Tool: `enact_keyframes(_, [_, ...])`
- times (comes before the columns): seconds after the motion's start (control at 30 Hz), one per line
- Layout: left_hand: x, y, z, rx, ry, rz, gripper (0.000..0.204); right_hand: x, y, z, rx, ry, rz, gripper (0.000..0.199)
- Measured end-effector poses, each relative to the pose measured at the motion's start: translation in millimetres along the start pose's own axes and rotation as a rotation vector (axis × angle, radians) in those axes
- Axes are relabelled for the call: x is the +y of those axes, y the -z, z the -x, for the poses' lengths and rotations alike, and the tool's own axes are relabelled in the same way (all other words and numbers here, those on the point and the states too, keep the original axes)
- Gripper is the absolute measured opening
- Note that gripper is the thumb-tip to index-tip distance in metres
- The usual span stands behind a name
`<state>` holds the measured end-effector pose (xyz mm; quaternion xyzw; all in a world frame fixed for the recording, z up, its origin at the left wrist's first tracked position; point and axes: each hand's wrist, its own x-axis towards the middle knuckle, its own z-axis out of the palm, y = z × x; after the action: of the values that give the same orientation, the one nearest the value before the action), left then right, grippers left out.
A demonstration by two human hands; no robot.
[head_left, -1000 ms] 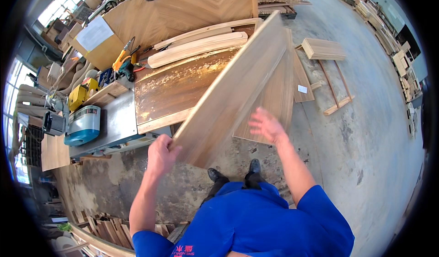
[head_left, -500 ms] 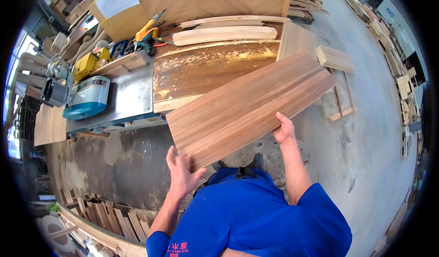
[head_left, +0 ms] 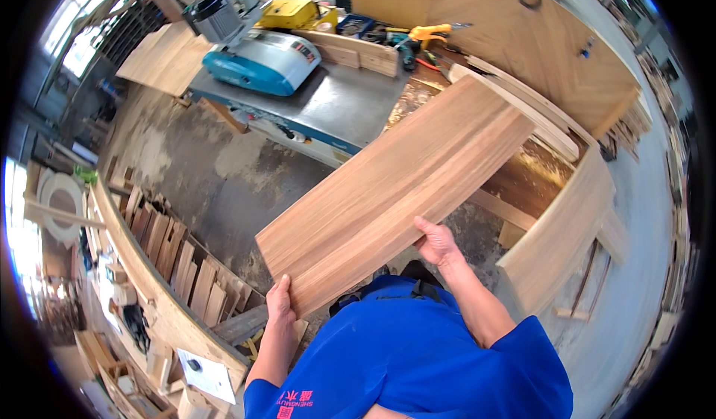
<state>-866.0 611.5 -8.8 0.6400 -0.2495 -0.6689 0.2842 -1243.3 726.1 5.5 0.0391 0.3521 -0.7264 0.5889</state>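
A long flat wooden board (head_left: 395, 188) with brown stripes of grain slants before me, its far end reaching up to the right over the workbench. My left hand (head_left: 280, 299) grips its near left corner, thumb on the top face and the other fingers hidden at the edge. Along the near long edge, my right hand (head_left: 438, 243) also holds the board, its thumb lying on top and its fingers out of sight underneath.
A metal machine table (head_left: 335, 102) carries a blue-and-white power feeder (head_left: 262, 62). Orange-handled pliers (head_left: 431, 31) and other tools lie behind. A pale panel (head_left: 559, 232) stands at right; upright offcuts (head_left: 179, 258) fill a rack behind a curved wooden edge (head_left: 153, 292) at left.
My view has turned left, bringing the machine table and offcut rack further in. My left hand, earlier spread at the board's corner, has closed on it; my right hand keeps its hold.
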Motion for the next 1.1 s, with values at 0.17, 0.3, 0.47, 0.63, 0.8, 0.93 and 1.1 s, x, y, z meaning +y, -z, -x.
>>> enact_keyframes(0.17, [-3.6, 37.5, 18.7, 0.265, -0.032, 0.153, 0.037, 45.3, -24.3, -74.3, -0.098, -0.252, 0.097, 0.05])
enact_keyframes(0.3, [-4.2, 42.1, 9.8, 0.394, -0.049, 0.178, 0.04, 64.2, -47.3, -130.2, -0.078, -0.391, 0.219, 0.042])
enact_keyframes(0.47, [-12.3, 51.7, -48.2, 0.442, -0.094, 0.13, 0.041, 28.8, -39.8, -205.5, -0.196, -0.697, 1.097, 0.046])
enact_keyframes(0.63, [-6.0, 46.7, -93.5, 0.454, 0.016, 0.131, 0.043, -60.8, -54.5, -266.9, -0.18, 0.343, 2.072, 0.054])
enact_keyframes(0.8, [12.1, 28.9, -119.2, 0.466, 0.109, 0.125, 0.045, -107.7, -79.1, -346.5, -0.386, 0.361, 2.503, 0.084])
enact_keyframes(0.93, [17.8, 24.1, -126.9, 0.477, 0.14, 0.15, 0.043, -117.3, -88.9, -376.5, -0.492, 0.274, 2.522, 0.087])
enact_keyframes(1.1, [5.5, 44.9, -147.2, 0.411, 0.119, 0.184, 0.042, -111.5, -103.0, -403.0, -0.534, 0.29, 2.476, 0.086])
